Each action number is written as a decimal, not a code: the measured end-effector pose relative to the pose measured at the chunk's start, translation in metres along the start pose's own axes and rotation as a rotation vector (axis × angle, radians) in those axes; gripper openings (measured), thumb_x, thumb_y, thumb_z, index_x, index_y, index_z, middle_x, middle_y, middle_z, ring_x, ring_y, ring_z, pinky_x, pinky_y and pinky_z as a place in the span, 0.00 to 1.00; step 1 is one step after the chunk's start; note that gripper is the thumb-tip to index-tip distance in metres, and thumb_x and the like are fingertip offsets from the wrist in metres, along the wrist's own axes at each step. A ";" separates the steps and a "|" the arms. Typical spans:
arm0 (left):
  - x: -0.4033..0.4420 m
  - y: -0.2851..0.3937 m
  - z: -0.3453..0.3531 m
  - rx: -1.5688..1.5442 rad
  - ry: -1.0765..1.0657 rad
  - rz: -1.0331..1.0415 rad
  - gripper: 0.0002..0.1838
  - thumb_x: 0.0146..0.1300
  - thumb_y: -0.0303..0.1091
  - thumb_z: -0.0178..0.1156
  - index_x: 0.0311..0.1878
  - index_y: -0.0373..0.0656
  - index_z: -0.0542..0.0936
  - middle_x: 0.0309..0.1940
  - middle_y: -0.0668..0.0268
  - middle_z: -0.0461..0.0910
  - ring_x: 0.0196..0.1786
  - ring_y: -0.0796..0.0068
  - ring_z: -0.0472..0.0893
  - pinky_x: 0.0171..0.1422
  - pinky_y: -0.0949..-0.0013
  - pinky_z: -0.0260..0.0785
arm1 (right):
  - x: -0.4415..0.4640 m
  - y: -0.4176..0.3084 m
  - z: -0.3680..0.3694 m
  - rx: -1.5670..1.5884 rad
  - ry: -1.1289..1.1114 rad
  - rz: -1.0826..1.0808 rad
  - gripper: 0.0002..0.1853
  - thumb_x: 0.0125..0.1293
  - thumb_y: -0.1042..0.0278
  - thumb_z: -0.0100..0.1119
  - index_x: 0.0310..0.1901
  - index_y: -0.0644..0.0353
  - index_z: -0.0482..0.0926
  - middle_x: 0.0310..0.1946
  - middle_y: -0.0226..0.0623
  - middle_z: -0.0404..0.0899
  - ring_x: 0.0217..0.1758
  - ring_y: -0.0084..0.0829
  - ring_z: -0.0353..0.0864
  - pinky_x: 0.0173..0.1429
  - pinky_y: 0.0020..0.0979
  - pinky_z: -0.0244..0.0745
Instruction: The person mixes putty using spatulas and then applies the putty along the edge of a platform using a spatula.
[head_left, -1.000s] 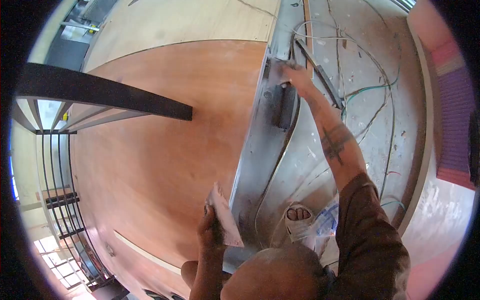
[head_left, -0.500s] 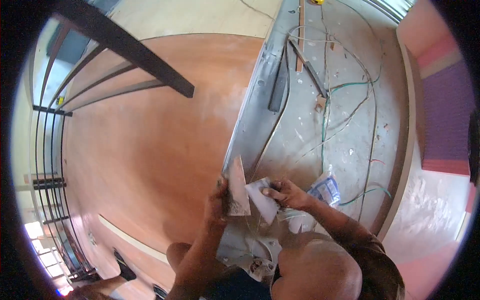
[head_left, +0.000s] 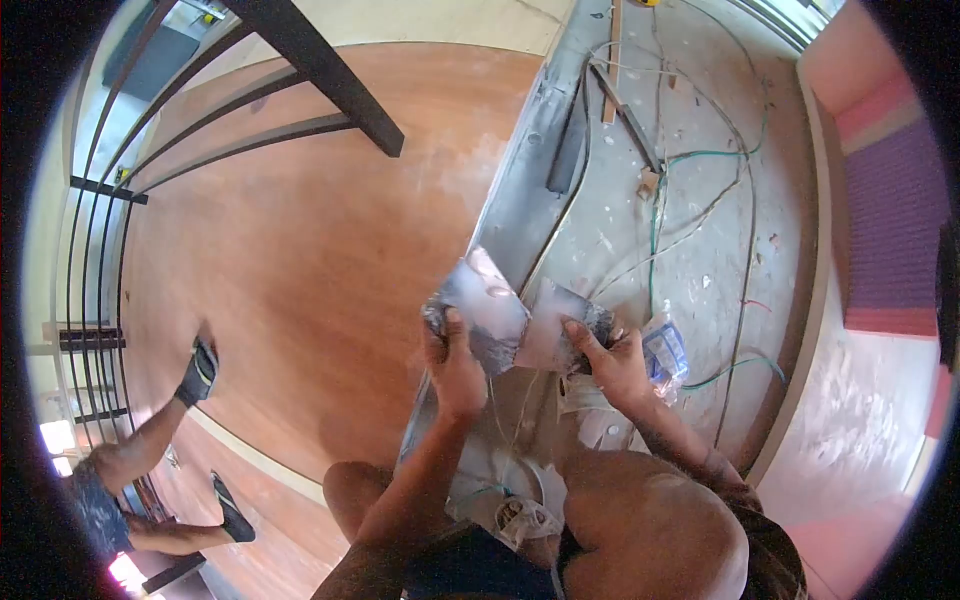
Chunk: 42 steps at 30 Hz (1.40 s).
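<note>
My left hand (head_left: 455, 365) grips a flat putty scraper (head_left: 505, 318), its thumb pressed on the face; white paste is smeared near the top edge. In my right hand (head_left: 615, 365) is a second flat putty scraper (head_left: 545, 335), pale with a dark, crusted edge by the fingers. The two blades meet or overlap edge to edge in front of my knees; whether they touch is hard to tell. Below the right hand stands a whitish container (head_left: 590, 395), partly hidden by my arm and knee.
A wooden panel (head_left: 330, 270) spans the left, with a dark metal railing (head_left: 330, 80) above it. Cables (head_left: 655, 230), wood strips and a blue-white plastic packet (head_left: 665, 350) lie on the grey floor (head_left: 700, 270). Another person's legs (head_left: 150, 440) show at lower left.
The left scraper has turned from edge-on to face me, and both blades have come together slightly higher up. The view has shifted, and the other person's legs show more fully at left.
</note>
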<state>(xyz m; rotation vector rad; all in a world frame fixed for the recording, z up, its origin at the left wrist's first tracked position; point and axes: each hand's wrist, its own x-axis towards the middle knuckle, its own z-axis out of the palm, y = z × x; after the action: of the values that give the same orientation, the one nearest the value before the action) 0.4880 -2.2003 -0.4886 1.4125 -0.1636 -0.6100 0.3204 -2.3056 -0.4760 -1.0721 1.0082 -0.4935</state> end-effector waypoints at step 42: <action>-0.037 -0.026 -0.125 0.496 -0.174 -0.003 0.23 0.69 0.28 0.55 0.67 0.38 0.70 0.65 0.58 0.72 0.69 0.62 0.69 0.76 0.60 0.56 | 0.228 0.077 0.076 -0.123 0.000 -0.513 0.20 0.77 0.55 0.50 0.56 0.64 0.80 0.52 0.42 0.83 0.55 0.34 0.79 0.62 0.38 0.73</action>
<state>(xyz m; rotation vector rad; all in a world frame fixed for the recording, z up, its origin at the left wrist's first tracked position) 0.5060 -2.0740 -0.5257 1.8343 -0.4763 -0.7254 0.4880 -2.4085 -0.6344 -1.4494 0.7645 -0.8532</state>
